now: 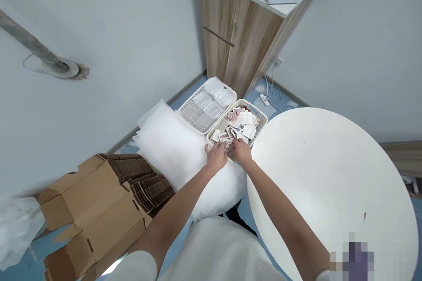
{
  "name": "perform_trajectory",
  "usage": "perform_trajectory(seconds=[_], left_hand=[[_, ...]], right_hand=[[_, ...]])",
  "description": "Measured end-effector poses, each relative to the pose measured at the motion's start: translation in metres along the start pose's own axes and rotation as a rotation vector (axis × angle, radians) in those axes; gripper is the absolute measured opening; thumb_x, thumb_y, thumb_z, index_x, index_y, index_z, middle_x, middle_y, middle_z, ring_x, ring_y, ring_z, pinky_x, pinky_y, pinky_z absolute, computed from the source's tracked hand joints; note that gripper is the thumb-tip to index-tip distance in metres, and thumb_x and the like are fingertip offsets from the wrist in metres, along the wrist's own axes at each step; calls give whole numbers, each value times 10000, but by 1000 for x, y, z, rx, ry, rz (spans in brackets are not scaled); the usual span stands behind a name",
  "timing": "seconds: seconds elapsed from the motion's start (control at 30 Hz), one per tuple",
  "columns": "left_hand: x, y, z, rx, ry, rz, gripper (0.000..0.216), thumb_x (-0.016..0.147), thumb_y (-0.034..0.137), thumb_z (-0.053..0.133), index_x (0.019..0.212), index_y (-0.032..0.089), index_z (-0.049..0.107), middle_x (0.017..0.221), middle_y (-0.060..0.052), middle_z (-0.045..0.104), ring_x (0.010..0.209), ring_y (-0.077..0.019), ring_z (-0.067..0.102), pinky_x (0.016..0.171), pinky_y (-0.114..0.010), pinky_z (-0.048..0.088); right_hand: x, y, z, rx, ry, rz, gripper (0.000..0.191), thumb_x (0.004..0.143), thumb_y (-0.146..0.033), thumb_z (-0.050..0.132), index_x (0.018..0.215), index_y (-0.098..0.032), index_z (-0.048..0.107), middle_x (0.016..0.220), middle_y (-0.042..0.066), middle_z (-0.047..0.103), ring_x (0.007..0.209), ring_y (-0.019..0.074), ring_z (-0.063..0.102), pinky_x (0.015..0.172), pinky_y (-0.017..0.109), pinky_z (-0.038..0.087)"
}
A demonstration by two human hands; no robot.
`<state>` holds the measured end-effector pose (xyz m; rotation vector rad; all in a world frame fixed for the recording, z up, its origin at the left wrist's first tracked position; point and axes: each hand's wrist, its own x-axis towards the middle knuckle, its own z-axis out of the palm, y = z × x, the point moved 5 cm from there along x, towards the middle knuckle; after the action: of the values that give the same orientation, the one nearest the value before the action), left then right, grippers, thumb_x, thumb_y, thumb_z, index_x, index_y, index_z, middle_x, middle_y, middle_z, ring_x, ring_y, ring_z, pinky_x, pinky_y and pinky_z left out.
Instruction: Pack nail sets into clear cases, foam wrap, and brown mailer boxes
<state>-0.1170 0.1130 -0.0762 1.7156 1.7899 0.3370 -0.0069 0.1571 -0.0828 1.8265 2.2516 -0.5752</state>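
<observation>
Basically, everything hangs on the printed cards [245,117] lying just beyond the fingertips, heaped loosely inside a white perforated plastic basket [263,124]. Its long axis runs away from the person and slants to the right, so the heap stretches forward from the grip, mostly ahead of the right hand [242,150] and off to the right of the left hand [216,156]. Both hands work at the basket's near end, with bent fingers turned towards each other over a glinting clear item [230,151]; whether either one actually pinches it, I cannot tell, since the fingers hide the contact. A small pink-patterned card [223,136] sits nearest the left fingertips. Beside this basket, touching or nearly so, a second white basket [190,123] holds clear plastic packs [212,109]; white foam sheets [168,140] spread to the left, a round white table [329,175] to the right
</observation>
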Motion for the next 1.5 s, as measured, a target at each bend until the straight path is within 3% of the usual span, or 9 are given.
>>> perform_trajectory(seconds=[0.17, 0.47, 0.7, 0.9, 1.07, 1.2, 1.33, 1.5], left_hand=[[4, -1, -4, 31, -46, -19, 496, 753, 110, 390, 1231, 242, 365, 1133, -82, 576, 1222, -222, 353, 998, -557, 51], [11, -4, -10, 61, -21, -56, 554, 758, 133, 414, 1293, 242, 319, 1209, -93, 524, 1244, -247, 321, 1008, -556, 41], [18, -1, -17, -134, 92, -47, 520, 736, 119, 462, 1240, 227, 392, 1094, -102, 593, 1106, -249, 470, 1000, -553, 91], [17, 10, -27, -322, 218, -43, 449, 755, 209, 508, 1199, 218, 445, 1170, -107, 542, 1086, -253, 493, 990, -506, 201], [6, 42, -14, -729, 106, 125, 310, 764, 270, 524, 1057, 175, 557, 888, -63, 643, 832, -175, 604, 817, -341, 436], [-20, 86, 6, -967, -115, 203, 243, 754, 308, 537, 926, 152, 606, 785, -41, 632, 716, -141, 598, 693, -283, 477], [-55, 136, 30, -977, -335, 210, 184, 730, 303, 571, 820, 149, 613, 734, -25, 609, 627, -112, 569, 642, -267, 480], [-100, 196, 72, -943, -536, 230, 197, 715, 304, 595, 837, 149, 602, 747, -24, 601, 628, -103, 557, 633, -262, 478]], right_hand=[[4, -1, -6, -4, 18, -72, 179, 838, -296, 426, 925, -202, 551, 887, 52, 601, 774, 171, 550, 642, 264, 305], [9, 5, -11, 54, 146, -34, 183, 850, -247, 386, 951, -197, 530, 920, 72, 601, 832, 182, 536, 670, 271, 308], [1, 12, -27, 474, 283, -113, 157, 808, -298, 403, 846, -194, 514, 790, 32, 586, 727, 157, 516, 650, 264, 358], [-18, 21, -39, 1002, 231, -73, 202, 746, -390, 506, 837, -210, 504, 722, -4, 557, 632, 129, 494, 595, 262, 391], [-65, 46, -54, 1375, 249, -46, 243, 693, -403, 596, 824, -212, 522, 758, -7, 544, 646, 111, 488, 603, 258, 403], [-124, 87, -58, 1547, 328, 78, 249, 681, -400, 624, 820, -207, 551, 765, -2, 548, 649, 108, 495, 605, 266, 416], [-194, 131, -50, 1647, 427, 214, 239, 663, -382, 650, 809, -210, 569, 728, -15, 544, 621, 97, 491, 603, 267, 423], [-276, 181, -34, 1722, 546, 323, 248, 636, -386, 669, 796, -218, 580, 743, -15, 561, 622, 95, 496, 617, 274, 430]])
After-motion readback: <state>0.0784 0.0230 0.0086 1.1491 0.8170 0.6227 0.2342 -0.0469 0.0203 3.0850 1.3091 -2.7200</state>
